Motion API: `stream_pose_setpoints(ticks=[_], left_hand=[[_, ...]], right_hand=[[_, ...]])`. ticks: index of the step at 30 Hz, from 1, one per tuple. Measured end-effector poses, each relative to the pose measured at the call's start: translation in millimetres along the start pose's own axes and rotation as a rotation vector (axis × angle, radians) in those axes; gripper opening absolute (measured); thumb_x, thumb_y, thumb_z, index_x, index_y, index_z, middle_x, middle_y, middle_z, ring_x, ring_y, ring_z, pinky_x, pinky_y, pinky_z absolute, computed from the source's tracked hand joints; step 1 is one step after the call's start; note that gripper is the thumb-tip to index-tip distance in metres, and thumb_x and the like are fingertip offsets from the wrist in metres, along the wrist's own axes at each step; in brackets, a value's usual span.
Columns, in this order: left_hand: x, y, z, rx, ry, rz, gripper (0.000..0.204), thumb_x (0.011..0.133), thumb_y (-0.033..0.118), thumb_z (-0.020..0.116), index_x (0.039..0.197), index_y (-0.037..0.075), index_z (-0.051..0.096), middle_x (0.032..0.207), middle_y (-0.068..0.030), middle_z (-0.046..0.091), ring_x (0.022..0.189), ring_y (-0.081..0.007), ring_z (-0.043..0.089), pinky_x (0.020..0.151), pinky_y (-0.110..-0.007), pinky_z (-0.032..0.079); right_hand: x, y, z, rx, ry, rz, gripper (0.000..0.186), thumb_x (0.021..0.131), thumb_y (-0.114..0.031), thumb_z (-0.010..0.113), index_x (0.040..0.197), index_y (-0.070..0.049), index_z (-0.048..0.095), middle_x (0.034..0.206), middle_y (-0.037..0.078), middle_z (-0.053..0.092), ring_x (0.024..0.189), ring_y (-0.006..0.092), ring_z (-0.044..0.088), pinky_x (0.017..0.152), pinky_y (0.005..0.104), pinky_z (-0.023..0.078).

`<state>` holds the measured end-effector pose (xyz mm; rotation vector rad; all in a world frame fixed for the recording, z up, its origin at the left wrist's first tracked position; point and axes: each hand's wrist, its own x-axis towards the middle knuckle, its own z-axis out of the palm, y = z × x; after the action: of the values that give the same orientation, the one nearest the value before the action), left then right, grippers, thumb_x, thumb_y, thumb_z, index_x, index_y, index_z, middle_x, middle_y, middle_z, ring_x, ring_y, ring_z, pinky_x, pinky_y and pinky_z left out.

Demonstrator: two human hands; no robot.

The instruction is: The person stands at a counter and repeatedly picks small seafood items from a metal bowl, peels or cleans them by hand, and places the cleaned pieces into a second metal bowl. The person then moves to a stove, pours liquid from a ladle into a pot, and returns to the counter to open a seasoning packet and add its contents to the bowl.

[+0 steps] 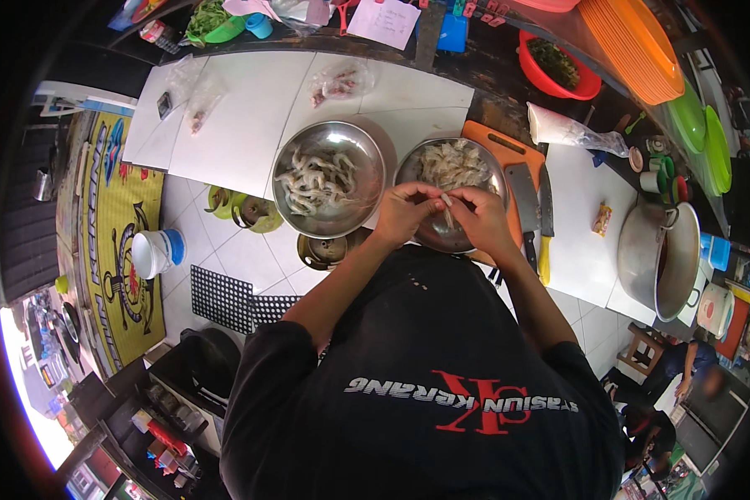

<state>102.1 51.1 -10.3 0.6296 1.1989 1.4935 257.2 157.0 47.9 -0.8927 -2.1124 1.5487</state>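
Over the near part of the right metal bowl (402, 170), my left hand (407, 215) and my right hand (482, 218) meet, fingers pinched together. Between their fingertips is a small pale shrimp (448, 210), held by both. A heap of pale shrimp pieces (456, 163) lies at that bowl's far side; whether they are meat or shells I cannot tell. To the left, a larger metal bowl (289, 140) holds several whole grey shrimp (321, 182).
Right of the bowls, a cleaver (523, 200) and a yellow-handled knife (546, 212) lie by an orange cutting board (498, 143). Farther right stands a large metal pot (642, 246). Plastic bags (342, 81) rest behind the bowls. Green gas cylinders (257, 213) stand below the counter.
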Motion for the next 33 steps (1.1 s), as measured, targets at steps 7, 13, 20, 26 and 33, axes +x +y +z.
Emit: stream_pose_setpoints(ticks=[7, 13, 20, 26, 33], left_hand=[[0, -3, 10, -0.005, 0.038, 0.019, 0.014, 0.093, -0.001, 0.072, 0.107, -0.002, 0.071, 0.094, -0.0079, 0.074, 0.084, -0.0112, 0.069, 0.076, -0.025, 0.057], [2, 7, 16, -0.354, 0.121, -0.287, 0.026, 0.096, 0.009, 0.071, 0.118, -0.003, 0.065, 0.097, -0.0067, 0.071, 0.085, -0.0131, 0.068, 0.076, -0.026, 0.057], [0, 5, 10, -0.119, 0.114, -0.312, 0.028, 0.095, 0.005, 0.07, 0.12, -0.005, 0.062, 0.101, -0.0086, 0.071, 0.085, -0.0127, 0.068, 0.073, -0.024, 0.056], [-3, 17, 17, -0.036, 0.274, -0.242, 0.027, 0.094, 0.004, 0.072, 0.118, -0.007, 0.066, 0.098, -0.0093, 0.073, 0.083, -0.0099, 0.067, 0.07, -0.022, 0.053], [-6, 18, 23, -0.063, 0.253, -0.206, 0.027, 0.095, 0.004, 0.071, 0.118, -0.008, 0.066, 0.096, -0.0086, 0.073, 0.081, -0.0097, 0.067, 0.07, -0.022, 0.053]], right_hand=[[-3, 12, 3, -0.065, 0.065, 0.017, 0.015, 0.094, -0.013, 0.065, 0.098, 0.0, 0.071, 0.082, 0.014, 0.07, 0.073, 0.0237, 0.066, 0.068, 0.036, 0.05], [7, 9, 14, -0.594, 0.249, -0.434, 0.006, 0.089, -0.008, 0.066, 0.093, -0.004, 0.066, 0.087, 0.014, 0.065, 0.086, 0.0366, 0.061, 0.075, 0.0452, 0.05], [1, 19, 19, -0.446, 0.256, -0.326, 0.009, 0.089, -0.007, 0.065, 0.097, -0.003, 0.064, 0.089, 0.016, 0.066, 0.087, 0.0381, 0.06, 0.078, 0.0473, 0.049], [-3, 8, 22, -0.496, 0.236, -0.366, 0.011, 0.086, -0.005, 0.067, 0.096, -0.001, 0.067, 0.088, 0.017, 0.067, 0.086, 0.0381, 0.061, 0.078, 0.0481, 0.049], [-2, 18, 20, -0.449, 0.181, -0.373, 0.013, 0.083, -0.006, 0.07, 0.095, -0.002, 0.071, 0.08, 0.016, 0.066, 0.079, 0.0368, 0.061, 0.077, 0.0468, 0.049]])
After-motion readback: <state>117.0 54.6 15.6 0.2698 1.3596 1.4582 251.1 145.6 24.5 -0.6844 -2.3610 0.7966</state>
